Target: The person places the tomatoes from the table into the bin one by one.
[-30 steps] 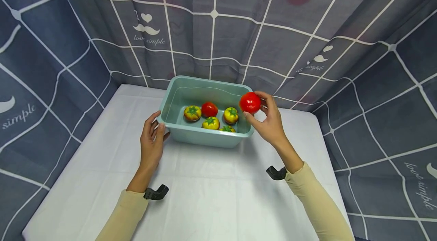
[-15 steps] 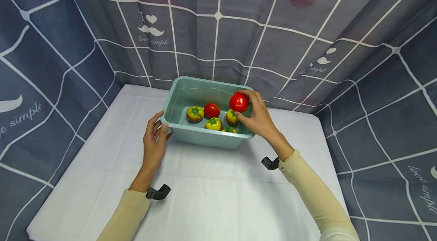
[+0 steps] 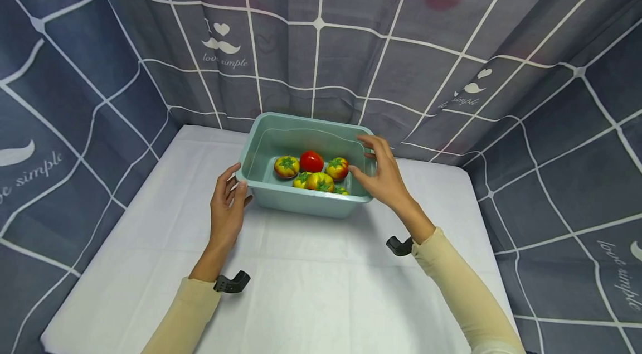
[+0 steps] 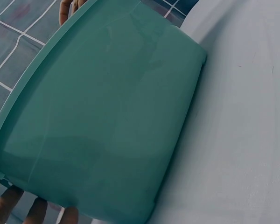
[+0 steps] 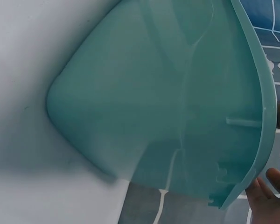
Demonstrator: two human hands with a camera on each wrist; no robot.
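Observation:
A pale green plastic basin [image 3: 301, 204] stands on the white-covered table, its end wall [image 4: 107, 102] large in the left wrist view. Inside lie a red tomato [image 3: 311, 161] and several tomatoes with yellow-green tops, among them a left one [image 3: 286, 166], a right one [image 3: 337, 168] and a front one [image 3: 320, 182]. My left hand [image 3: 227, 206] touches the basin's left end from outside, fingers loosely bent, thumb near the front corner. My right hand [image 3: 383, 175] reaches over the right rim, thumb and fingers spread with nothing between them; its thumb tip is close to the right tomato.
White cloth [image 3: 301, 287] covers the table in front of the basin. Grey checked curtains [image 3: 281, 42] hang close behind the basin and along both sides. A black wrist strap mount [image 3: 232, 282] sits on the left forearm, another mount [image 3: 399, 246] on the right.
My right hand has moved left over the basin and let go of the red tomato it held. The tomatoes at the front and right have shifted. My left hand stays at the basin's left end.

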